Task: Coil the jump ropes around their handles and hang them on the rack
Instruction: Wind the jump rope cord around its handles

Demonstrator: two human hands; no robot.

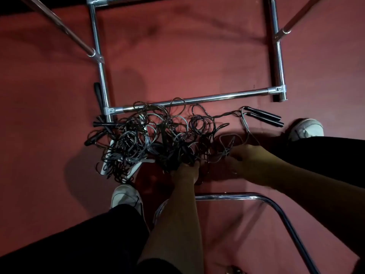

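While no rope shows coiled or hung on the visible part of the chrome tubular rack (195,99), the tangled heap of black and grey jump ropes (138,143) lies on the red floor (49,95) against the rack's base bar.

- Left hand (185,172): fingers curled into a clump of black cord at the heap's near edge.
- Right hand (243,155): pinches a thin grey strand.
- Paired black handles (264,116): loose, far right.
- Status: apparently untangling; all coiling and hanging remain.

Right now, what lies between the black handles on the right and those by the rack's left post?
In the head view, the tangled jump ropes fill that stretch, heaped on the floor along the rack's lower bar.
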